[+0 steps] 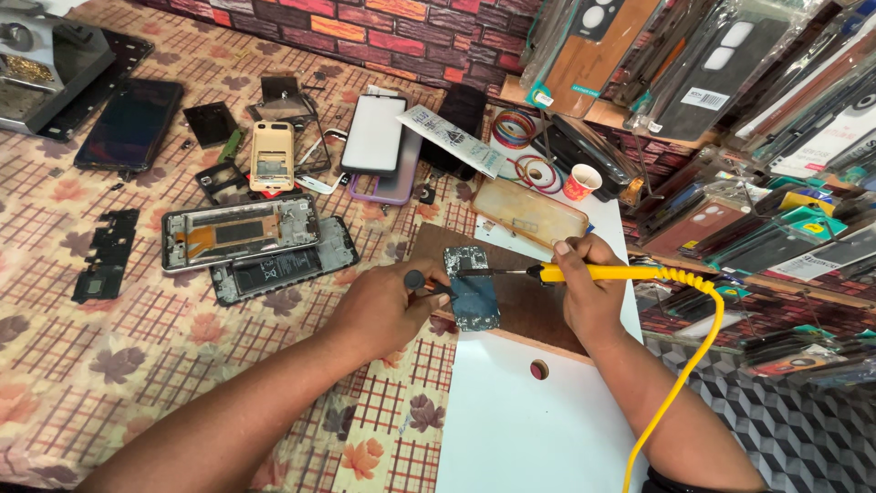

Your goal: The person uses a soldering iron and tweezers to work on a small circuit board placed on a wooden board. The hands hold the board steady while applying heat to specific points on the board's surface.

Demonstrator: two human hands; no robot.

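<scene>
**Soldering iron meeting a phone circuit board on a brown work board**

A small blue-green circuit board (473, 288) is lying on a brown wooden board (529, 306) near the right edge of the counter (137, 365), probably so heat is kept off the leaf-patterned cloth. The right hand (589, 288) is gripping a yellow soldering iron (593, 272) with fingers closed around its handle, and the thin tip is pointing left onto the upper part of the circuit board. Its coiled yellow cable (680, 374) is trailing down toward the near edge. The left hand (383, 306) is resting beside the board, its fingers pinched narrowly on a small dark tool (422, 283) that is touching the board's left edge, seemingly to steady it.

A white panel (511, 420) with a round hole is lying just nearer than the wooden board. Further out toward the middle of the counter, an opened phone frame (239, 233) and a phone back with battery (283, 267) are lying side by side. A clear amber case (529, 212), tape rolls (516, 128) and a small paper cup (581, 182) are sitting near the far right corner, within easy reach. Packaged phone covers (730, 64) are hanging along the right side.
</scene>
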